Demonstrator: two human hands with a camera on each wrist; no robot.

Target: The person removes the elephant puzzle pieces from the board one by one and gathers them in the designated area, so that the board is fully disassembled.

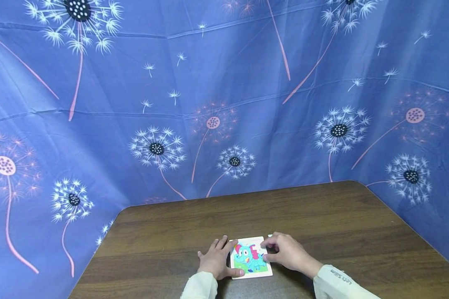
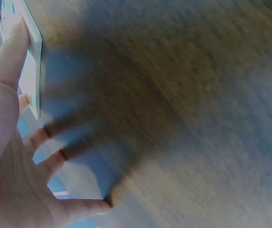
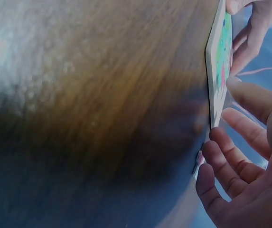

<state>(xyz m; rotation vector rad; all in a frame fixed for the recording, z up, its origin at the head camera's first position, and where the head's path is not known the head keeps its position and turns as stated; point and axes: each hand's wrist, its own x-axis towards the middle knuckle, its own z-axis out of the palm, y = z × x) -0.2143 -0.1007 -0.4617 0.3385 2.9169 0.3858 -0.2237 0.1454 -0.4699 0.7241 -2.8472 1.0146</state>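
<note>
A small square picture puzzle [image 1: 251, 268] showing a blue elephant on green lies flat on the table. My left hand [image 1: 215, 261] steadies its left side, the thumb across the lower-left corner and the forefinger along the upper-left edge; the other fingers spread over the wood. At the right side, my right hand [image 1: 289, 254] touches the picture with thumb and forefinger tips, held apart. Nothing shows between those tips in the right wrist view. Beside the right hand's other fingers lies a small flat piece [image 3: 200, 161], mostly hidden, its white edge showing behind the hand in the head view.
The brown wooden table [image 1: 164, 245] has rounded far corners. A blue cloth [image 1: 194, 83] printed with dandelions hangs behind it and along both sides. Both hands work near the table's front.
</note>
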